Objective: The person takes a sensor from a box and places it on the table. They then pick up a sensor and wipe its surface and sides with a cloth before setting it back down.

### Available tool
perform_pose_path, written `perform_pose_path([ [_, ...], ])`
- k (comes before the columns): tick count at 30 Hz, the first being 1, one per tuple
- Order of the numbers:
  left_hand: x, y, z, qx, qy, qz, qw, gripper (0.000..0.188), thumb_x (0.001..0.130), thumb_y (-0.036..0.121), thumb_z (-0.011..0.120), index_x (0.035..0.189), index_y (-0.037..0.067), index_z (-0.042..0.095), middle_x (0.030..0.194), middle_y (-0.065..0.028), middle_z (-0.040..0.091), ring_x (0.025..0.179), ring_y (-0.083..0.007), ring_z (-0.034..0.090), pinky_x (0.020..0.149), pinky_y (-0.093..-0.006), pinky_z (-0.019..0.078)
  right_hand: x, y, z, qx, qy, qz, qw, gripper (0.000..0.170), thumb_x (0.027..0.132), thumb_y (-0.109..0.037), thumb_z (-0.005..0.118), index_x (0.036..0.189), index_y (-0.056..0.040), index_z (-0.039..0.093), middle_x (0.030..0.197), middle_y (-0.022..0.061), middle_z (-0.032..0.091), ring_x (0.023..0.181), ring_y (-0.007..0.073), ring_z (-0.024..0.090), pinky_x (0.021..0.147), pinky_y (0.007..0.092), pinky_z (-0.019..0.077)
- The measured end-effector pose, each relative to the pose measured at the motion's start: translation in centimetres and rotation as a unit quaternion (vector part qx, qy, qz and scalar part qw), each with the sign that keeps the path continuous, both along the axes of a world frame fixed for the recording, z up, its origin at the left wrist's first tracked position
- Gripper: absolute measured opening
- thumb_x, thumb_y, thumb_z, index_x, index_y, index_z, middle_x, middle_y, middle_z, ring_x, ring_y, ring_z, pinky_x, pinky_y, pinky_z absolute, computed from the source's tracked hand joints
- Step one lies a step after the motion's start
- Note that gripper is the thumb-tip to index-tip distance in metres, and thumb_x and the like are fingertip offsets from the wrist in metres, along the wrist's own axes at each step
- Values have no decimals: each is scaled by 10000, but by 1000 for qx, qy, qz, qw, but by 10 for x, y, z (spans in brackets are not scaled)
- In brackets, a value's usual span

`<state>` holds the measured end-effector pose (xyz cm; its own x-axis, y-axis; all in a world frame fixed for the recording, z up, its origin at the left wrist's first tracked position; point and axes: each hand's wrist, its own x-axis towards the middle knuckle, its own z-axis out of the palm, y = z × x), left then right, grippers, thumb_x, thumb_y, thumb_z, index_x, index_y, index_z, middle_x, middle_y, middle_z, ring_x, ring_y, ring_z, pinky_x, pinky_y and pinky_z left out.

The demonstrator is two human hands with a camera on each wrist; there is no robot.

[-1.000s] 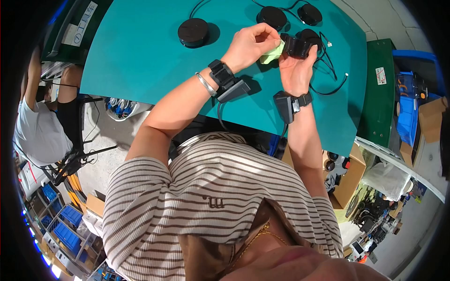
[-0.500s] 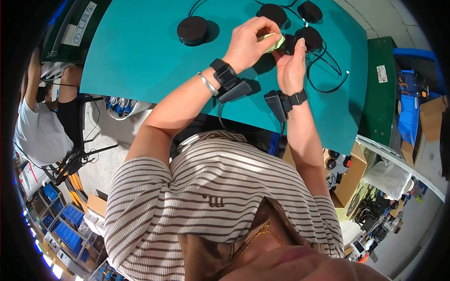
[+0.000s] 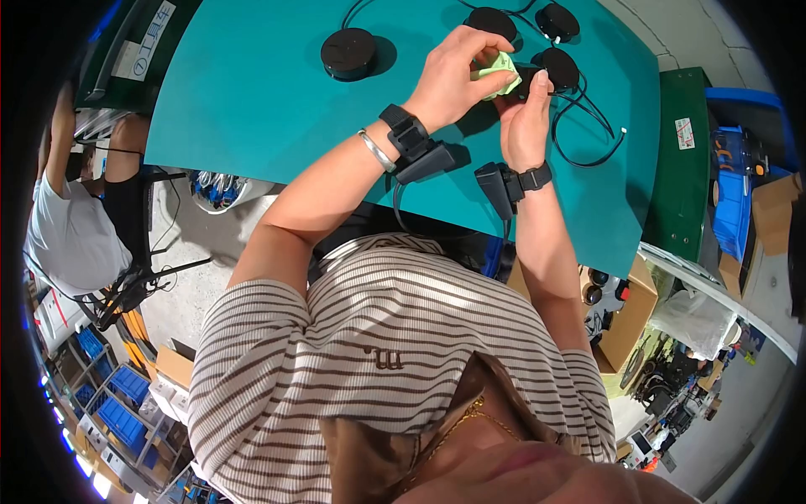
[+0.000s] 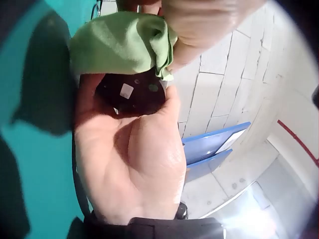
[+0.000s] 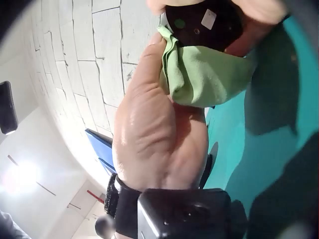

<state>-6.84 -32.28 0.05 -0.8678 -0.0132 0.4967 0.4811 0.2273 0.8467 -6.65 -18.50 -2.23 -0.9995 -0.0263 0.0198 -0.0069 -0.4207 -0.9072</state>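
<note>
In the head view, my left hand (image 3: pixel 447 82) pinches a folded light-green cloth (image 3: pixel 502 70) between thumb and fingers. The cloth (image 5: pixel 207 74) lies against the edge of a dark device. My right hand (image 3: pixel 525 132), palm up, grips that black device (image 3: pixel 525 77) with its thumb along one side and its fingers mostly hidden. Both wrist views show the device's dark face (image 4: pixel 134 94), which bears a small white sticker and a green spot. The cloth covers part of the device.
Black round pucks with thin cables lie on the green table (image 3: pixel 277 109): one puck (image 3: pixel 348 54) to the left, another (image 3: pixel 557 67) just beyond my right hand. A looped cable (image 3: pixel 585 162) lies to the right. A seated person (image 3: pixel 75 227) is at the far left.
The right hand has turned and moved slightly up, hiding more of the device. The left hand has risen a little, and the cloth has gone from hanging beside the device to lying against it.
</note>
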Motion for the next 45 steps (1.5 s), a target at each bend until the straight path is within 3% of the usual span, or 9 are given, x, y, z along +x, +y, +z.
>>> perform_pose_path([
  [5, -1, -1, -7, -145, 59, 25, 987, 347, 788, 306, 758, 1077, 122, 700, 1052, -88, 637, 893, -223, 634, 765, -322, 520, 0, 1, -5, 29, -4, -1, 1000, 425, 996, -485, 417, 1168, -99, 369, 1099, 60, 477, 995, 156, 549, 830, 346, 511],
  [16, -5, -2, -7, -117, 28, 17, 993, 236, 874, 266, 669, 1058, 129, 722, 913, -67, 669, 794, -226, 644, 703, -322, 532, 0, 0, -4, 65, 19, 0, 998, 427, 1006, -477, 389, 1165, -81, 377, 1064, 66, 490, 934, 133, 556, 740, 300, 526],
  [18, -8, 3, -8, -145, 182, 48, 971, 276, 884, 264, 657, 1122, 128, 693, 933, -76, 680, 835, -247, 640, 735, -326, 529, 0, 0, -4, 121, 48, 11, 991, 439, 1006, -471, 392, 1168, -62, 379, 1047, 70, 492, 907, 134, 557, 713, 282, 526],
  [24, -5, 1, -10, -51, -14, -15, 998, 280, 956, 287, 566, 1152, 118, 673, 1028, -76, 672, 954, -260, 608, 805, -341, 507, -1, 0, -5, 155, 57, 2, 986, 456, 1003, -467, 404, 1183, -49, 382, 1074, 77, 498, 914, 129, 554, 700, 272, 521],
  [27, -14, -2, -20, -152, 111, 55, 981, 302, 971, 318, 542, 1159, 116, 666, 1004, -80, 662, 904, -251, 605, 783, -331, 503, 2, -1, -1, 115, 28, 0, 993, 452, 999, -456, 430, 1205, -56, 384, 1090, 71, 496, 919, 127, 549, 722, 279, 517],
  [31, -5, -3, -10, -148, 45, 27, 988, 300, 957, 313, 572, 1163, 113, 658, 943, -76, 652, 812, -242, 598, 748, -327, 503, 2, 2, 2, 79, 25, 9, 997, 458, 990, -454, 459, 1232, -73, 384, 1112, 65, 495, 950, 128, 542, 751, 290, 512],
  [36, 2, -1, 3, 45, -104, 2, 994, 236, 867, 205, 702, 1022, 43, 625, 901, -56, 630, 810, -173, 624, 731, -291, 506, 5, -2, 10, 53, 29, -18, 998, 480, 977, -428, 513, 1291, -98, 361, 1144, 55, 491, 992, 136, 532, 801, 302, 508],
  [40, 5, -2, 8, -23, 14, -18, 999, 217, 823, 106, 709, 1006, 34, 618, 901, -53, 629, 804, -157, 624, 726, -278, 510, 2, 1, 7, 34, 37, -28, 998, 475, 968, -359, 561, 1305, -100, 350, 1133, 51, 495, 999, 131, 528, 827, 305, 507],
  [45, 0, -5, 4, -50, 20, 31, 998, 238, 810, 91, 711, 1037, 65, 645, 889, -52, 624, 766, -162, 607, 710, -278, 507, -2, 3, 3, 58, 80, -50, 994, 471, 933, -235, 638, 1279, -82, 359, 1092, 54, 517, 941, 104, 545, 797, 279, 522],
])
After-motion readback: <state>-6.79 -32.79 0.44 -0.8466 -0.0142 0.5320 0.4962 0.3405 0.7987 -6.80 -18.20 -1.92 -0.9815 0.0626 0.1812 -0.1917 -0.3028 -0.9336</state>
